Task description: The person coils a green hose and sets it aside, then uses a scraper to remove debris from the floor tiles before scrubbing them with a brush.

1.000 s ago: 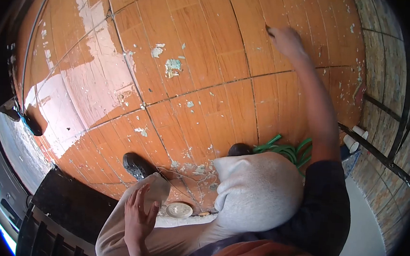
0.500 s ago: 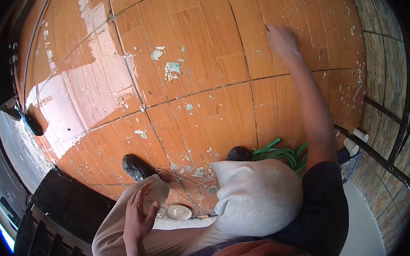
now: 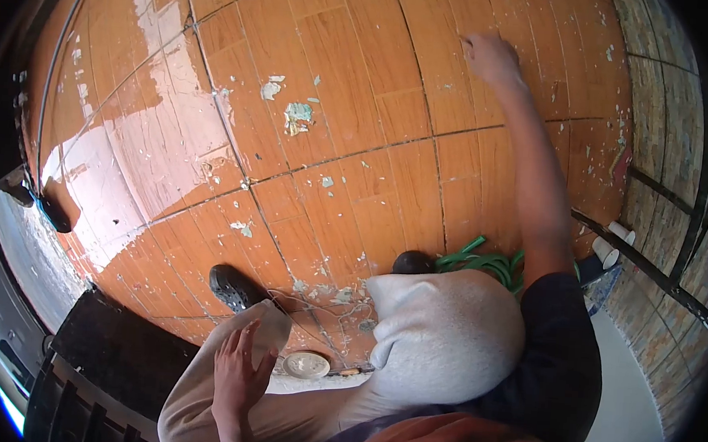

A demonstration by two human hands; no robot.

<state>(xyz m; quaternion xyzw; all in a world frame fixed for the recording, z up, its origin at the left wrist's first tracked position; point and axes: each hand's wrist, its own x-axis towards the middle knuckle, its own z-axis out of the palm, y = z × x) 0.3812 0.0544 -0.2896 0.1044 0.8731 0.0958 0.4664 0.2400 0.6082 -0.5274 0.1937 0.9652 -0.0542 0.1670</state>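
Note:
My right hand point(image 3: 495, 60) is at the end of an outstretched arm, low over the orange wood-look floor tiles point(image 3: 362, 107). Its fingers are closed; a small dark tip shows at their left end, too small to name. My left hand point(image 3: 241, 373) hangs above my bent left leg, fingers spread and nothing in it. Pale flakes of peeled paint point(image 3: 298, 117) are scattered over the tiles, the larger ones left of my right hand.
A coiled green hose point(image 3: 482, 267) lies beside my right knee. Between my legs is a round pale lid-like disc point(image 3: 307, 365). White cups point(image 3: 606, 253) stand by a black metal bar point(image 3: 646, 270) at right. A black bench-like piece point(image 3: 123, 353) is at lower left; a cable point(image 3: 56, 77) runs along the far left.
My right hand has shifted slightly up and to the right in view. My left hand stays over my leg, nearly unmoved.

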